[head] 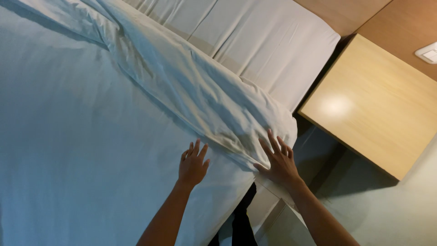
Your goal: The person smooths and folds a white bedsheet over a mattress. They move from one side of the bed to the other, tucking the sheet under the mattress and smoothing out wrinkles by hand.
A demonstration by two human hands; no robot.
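White bed (68, 136) fills the view; both hands press flat, fingers spread, the duvet fold (200, 100) running toward eleven o'clock, right hand (280, 161) on its corner, left hand (193, 165) beside it.

1. A bedroom, possibly in a hotel, seen from above.
2. A bed (68, 136) fills most of the view, covered by a white duvet (191, 91) folded back in a thick band.
3. White pillows (273, 45) lie at the head, against a wooden headboard (337, 13).
4. A pale wooden nightstand (373, 105) stands just beside the bed.
5. A white wall switch (428, 53) sits on the wood panel above the nightstand.
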